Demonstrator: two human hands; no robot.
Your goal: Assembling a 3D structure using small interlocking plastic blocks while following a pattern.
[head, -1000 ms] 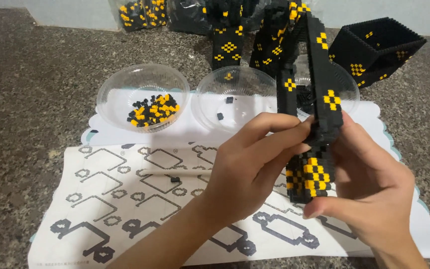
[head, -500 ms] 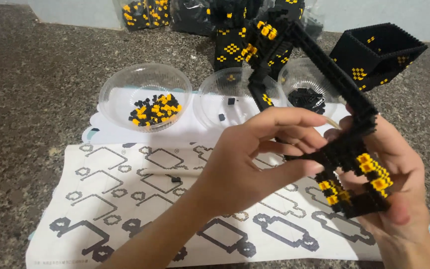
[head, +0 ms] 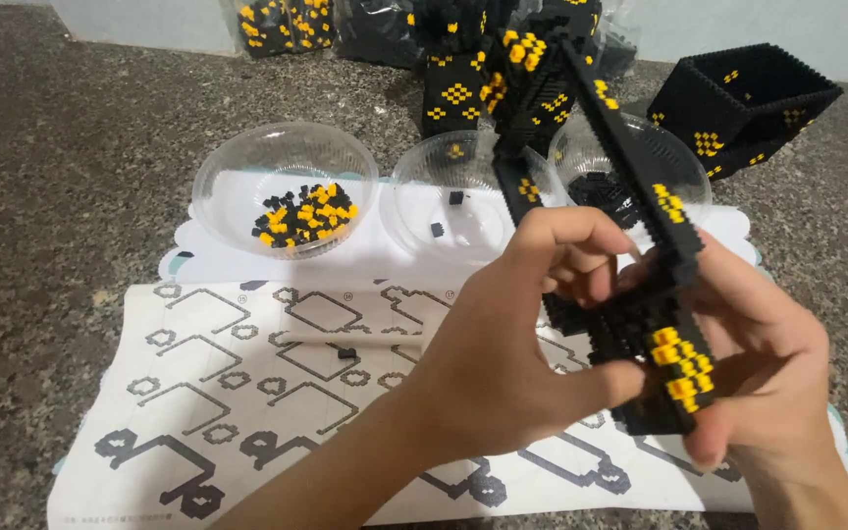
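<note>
Above paper, hands (head: 542, 344) pinch model (head: 630, 294).

The brick model (head: 630, 245) is black with small yellow diamond-shaped clusters spaced along its long arm and a yellow band near its lower end. The left hand (head: 512, 363) and right hand (head: 768, 383) grip that lower end.

Beneath the model, the instruction sheet (head: 277, 393) is white, printed with grey and black outline diagrams.

Left of the model, a clear plastic bowl (head: 285, 186) contains mixed black and yellow bricks. The middle clear bowl (head: 449, 201) holds a few black bricks. The bowl behind the model (head: 630, 177) holds black bricks.

Right of the model, the open box (head: 743, 103) is black with yellow diamond patterns.

The surface (head: 61, 196) is speckled grey-brown.
</note>
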